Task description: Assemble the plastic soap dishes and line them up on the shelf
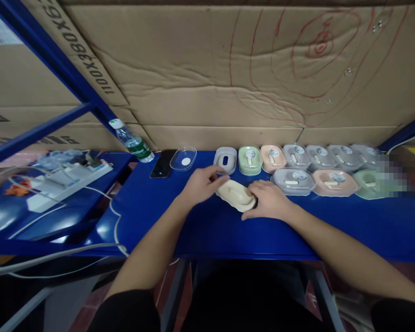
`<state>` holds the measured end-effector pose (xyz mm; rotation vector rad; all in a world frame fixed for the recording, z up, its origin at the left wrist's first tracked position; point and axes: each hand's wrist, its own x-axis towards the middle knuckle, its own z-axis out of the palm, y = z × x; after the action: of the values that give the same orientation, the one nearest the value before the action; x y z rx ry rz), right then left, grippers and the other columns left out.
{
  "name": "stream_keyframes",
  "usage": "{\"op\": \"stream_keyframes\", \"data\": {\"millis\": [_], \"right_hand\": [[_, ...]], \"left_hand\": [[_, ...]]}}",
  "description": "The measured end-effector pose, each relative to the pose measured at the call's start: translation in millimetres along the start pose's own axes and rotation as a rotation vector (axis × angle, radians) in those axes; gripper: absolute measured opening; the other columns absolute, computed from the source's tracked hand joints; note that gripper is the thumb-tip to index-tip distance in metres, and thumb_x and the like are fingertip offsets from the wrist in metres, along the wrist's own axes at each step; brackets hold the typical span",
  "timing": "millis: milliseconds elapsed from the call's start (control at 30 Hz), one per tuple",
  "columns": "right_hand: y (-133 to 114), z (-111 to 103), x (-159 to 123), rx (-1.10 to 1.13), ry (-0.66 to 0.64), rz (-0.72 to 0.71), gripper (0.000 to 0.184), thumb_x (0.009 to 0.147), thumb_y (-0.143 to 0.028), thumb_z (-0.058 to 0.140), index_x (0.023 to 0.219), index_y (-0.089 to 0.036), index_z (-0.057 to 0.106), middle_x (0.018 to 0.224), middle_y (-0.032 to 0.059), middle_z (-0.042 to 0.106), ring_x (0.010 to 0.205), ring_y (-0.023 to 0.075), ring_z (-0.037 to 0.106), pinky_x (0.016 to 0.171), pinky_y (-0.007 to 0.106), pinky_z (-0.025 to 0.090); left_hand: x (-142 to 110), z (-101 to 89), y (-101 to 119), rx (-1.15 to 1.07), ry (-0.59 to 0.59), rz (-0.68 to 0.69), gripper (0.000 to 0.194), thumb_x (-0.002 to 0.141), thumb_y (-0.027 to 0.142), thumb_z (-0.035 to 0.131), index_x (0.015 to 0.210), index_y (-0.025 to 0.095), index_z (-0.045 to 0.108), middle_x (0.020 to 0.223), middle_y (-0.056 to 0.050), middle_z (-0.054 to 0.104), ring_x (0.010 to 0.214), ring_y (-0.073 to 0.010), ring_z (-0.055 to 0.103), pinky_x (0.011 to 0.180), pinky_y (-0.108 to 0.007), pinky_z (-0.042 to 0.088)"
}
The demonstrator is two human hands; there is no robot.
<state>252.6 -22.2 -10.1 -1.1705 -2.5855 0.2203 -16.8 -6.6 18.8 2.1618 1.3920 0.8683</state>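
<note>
A cream soap dish (238, 193) is tilted above the blue table, and my right hand (268, 199) grips its right end between thumb and fingers. A small dark piece shows beside that palm, too hidden to name. At the dish's left end is my left hand (202, 184), thumb and forefinger apart, the thumb over the rim; whether it touches cannot be made out. Just behind stands a grey soap dish (231, 162) with an oval slot and no lid. A clear lid (183, 159) with a round white sticker lies to the left.
Lidded soap boxes in green (250, 161), peach (273, 159) and grey (293, 183) stand in two rows to the right. A phone (163, 164) and a water bottle (134, 144) lie at left, near a power strip (69, 186) with cables. Cardboard (193, 69) walls the back.
</note>
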Motion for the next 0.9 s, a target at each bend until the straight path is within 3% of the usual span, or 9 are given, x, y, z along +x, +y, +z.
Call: {"op": "stream_keyframes", "data": {"millis": [67,167,233,333,500,600,733,800,900], "right_hand": [[-5.7,1.1,-0.2,0.015,-0.027,-0.04,0.082,0.055,-0.089,0.078,0.098,-0.02,0.067,0.095,0.0106,0.072,0.09,0.0334,0.068,0.081,0.044,0.049],[-7.6,2.8,-0.2,0.111,-0.08,-0.167,0.091,0.061,-0.085,0.078,0.122,-0.019,0.067,0.112,0.0135,0.073,0.103,0.0352,0.068,0.09,0.048,0.05],[-4.4,3.6,0.0,0.172,-0.097,-0.225,0.091,0.069,-0.08,0.078,0.136,-0.02,0.061,0.123,0.0142,0.072,0.112,0.0355,0.067,0.095,0.05,0.05],[3.0,4.6,0.8,0.231,-0.078,-0.234,0.09,0.077,-0.072,0.077,0.148,-0.022,0.053,0.135,0.0141,0.069,0.121,0.0348,0.065,0.101,0.052,0.05],[10.8,5.9,1.7,0.197,-0.062,-0.212,0.073,0.088,-0.062,0.073,0.147,-0.023,0.056,0.135,0.0136,0.069,0.124,0.0338,0.065,0.104,0.053,0.05],[13.4,4.9,1.3,0.185,-0.064,-0.214,0.066,0.091,-0.057,0.072,0.145,-0.023,0.058,0.134,0.013,0.069,0.122,0.033,0.065,0.105,0.053,0.051],[9.1,5.6,2.0,0.193,-0.044,-0.226,0.062,0.093,-0.054,0.07,0.146,-0.025,0.058,0.132,0.0125,0.07,0.121,0.0323,0.066,0.104,0.053,0.052],[-0.9,9.6,3.9,0.178,-0.027,-0.251,0.064,0.093,-0.053,0.07,0.149,-0.025,0.055,0.141,0.0141,0.065,0.129,0.0333,0.061,0.107,0.054,0.05],[-22.3,19.4,7.6,0.125,-0.061,-0.351,0.074,0.092,-0.057,0.069,0.155,-0.023,0.049,0.16,0.016,0.048,0.15,0.0376,0.04,0.12,0.06,0.037]], "left_hand": [[-7.2,4.7,18.4,0.059,-0.208,0.095,0.045,0.091,0.06,0.063,0.115,0.023,0.073,0.073,0.0,0.071,0.066,-0.0166,0.066,0.063,-0.028,0.046],[-13.5,13.6,33.9,0.24,-0.434,0.133,0.072,0.074,0.071,0.077,0.126,0.022,0.069,0.088,-0.006,0.076,0.082,-0.0256,0.073,0.07,-0.033,0.05],[-14.1,17.0,34.3,0.339,-0.491,0.118,0.088,0.065,0.076,0.081,0.131,0.02,0.065,0.101,-0.012,0.077,0.094,-0.0325,0.074,0.076,-0.038,0.052],[-12.3,14.3,25.4,0.43,-0.521,0.063,0.092,0.062,0.072,0.084,0.135,0.02,0.061,0.113,-0.015,0.076,0.105,-0.0367,0.072,0.082,-0.04,0.053],[-9.4,-0.4,9.2,0.429,-0.482,-0.019,0.069,0.065,0.061,0.087,0.121,0.025,0.068,0.097,-0.008,0.076,0.094,-0.032,0.073,0.076,-0.037,0.052],[-5.1,-3.1,1.6,0.337,-0.371,0.03,0.05,0.076,0.06,0.08,0.111,0.025,0.072,0.088,-0.006,0.073,0.087,-0.0278,0.071,0.075,-0.037,0.052],[6.2,3.5,-16.0,0.309,-0.068,0.16,0.043,0.096,0.054,0.062,0.126,0.024,0.07,0.126,-0.011,0.07,0.114,-0.0287,0.065,0.097,-0.043,0.048],[11.8,8.5,-26.9,0.394,-0.045,0.179,0.041,0.099,0.049,0.057,0.129,0.024,0.07,0.143,-0.011,0.063,0.123,-0.0319,0.059,0.102,-0.048,0.043],[17.2,13.0,-38.5,0.471,-0.08,0.14,0.041,0.102,0.047,0.052,0.131,0.026,0.07,0.141,-0.009,0.066,0.119,-0.0327,0.059,0.1,-0.049,0.04]]}}
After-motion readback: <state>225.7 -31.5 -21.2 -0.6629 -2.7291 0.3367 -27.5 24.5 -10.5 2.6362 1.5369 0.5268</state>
